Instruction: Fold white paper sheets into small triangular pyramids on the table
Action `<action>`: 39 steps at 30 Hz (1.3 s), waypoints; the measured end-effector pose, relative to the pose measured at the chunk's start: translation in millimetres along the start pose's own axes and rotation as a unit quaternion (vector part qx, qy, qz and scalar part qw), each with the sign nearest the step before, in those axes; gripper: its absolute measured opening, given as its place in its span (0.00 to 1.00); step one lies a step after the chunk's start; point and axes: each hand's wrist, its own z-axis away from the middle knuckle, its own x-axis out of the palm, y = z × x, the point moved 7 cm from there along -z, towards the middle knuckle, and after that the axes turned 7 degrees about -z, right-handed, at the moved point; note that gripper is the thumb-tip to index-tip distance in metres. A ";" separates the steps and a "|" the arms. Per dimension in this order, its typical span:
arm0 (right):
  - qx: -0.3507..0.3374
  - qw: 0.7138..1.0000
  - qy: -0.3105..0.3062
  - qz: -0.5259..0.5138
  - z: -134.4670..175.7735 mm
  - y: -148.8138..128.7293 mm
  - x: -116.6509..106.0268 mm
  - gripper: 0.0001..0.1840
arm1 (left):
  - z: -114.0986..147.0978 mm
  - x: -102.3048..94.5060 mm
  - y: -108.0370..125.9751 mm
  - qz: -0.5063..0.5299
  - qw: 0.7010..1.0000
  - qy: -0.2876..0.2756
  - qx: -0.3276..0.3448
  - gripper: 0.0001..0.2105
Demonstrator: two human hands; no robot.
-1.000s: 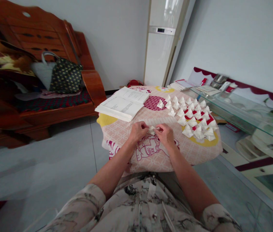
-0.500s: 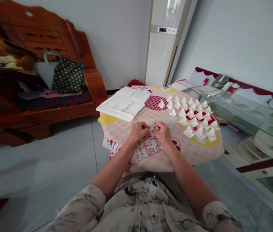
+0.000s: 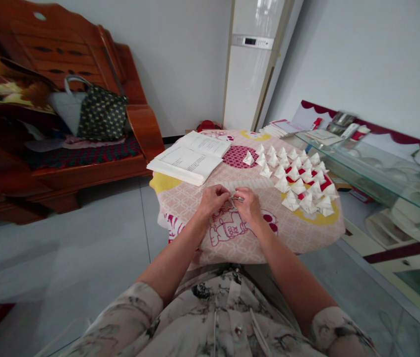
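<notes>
Pink patterned tablecloth (image 3: 195,198) under me — my left hand (image 3: 212,198) and right hand (image 3: 249,204) both pinch a small paper piece (image 3: 234,199) mid-fold; next likely needs a firm crease, then joining folded paper shapes (image 3: 299,183).

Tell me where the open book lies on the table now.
In the head view, the open book lies at the table's far left corner, left of the folded paper pieces, beyond the hands.
</notes>
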 end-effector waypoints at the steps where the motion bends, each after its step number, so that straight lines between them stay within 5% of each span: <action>1: -0.010 1.000 0.009 -0.002 1.1 -2.1 -1.2 0.09 | 0.0 0.3 0.3 0.009 1.000 -0.002 0.005 0.08; 15: 0.012 0.998 0.051 -0.021 4.8 -2.9 -12.1 0.06 | 1.4 11.1 -1.7 0.100 0.993 -0.067 0.000 0.15; 28: -0.047 0.997 0.040 0.038 7.8 -9.5 -1.1 0.10 | 3.7 5.4 6.9 -0.087 0.996 0.015 -0.007 0.10; 39: 0.043 0.999 0.027 -0.019 5.9 4.6 -4.9 0.06 | 4.2 2.0 14.2 -0.227 0.973 0.029 0.019 0.09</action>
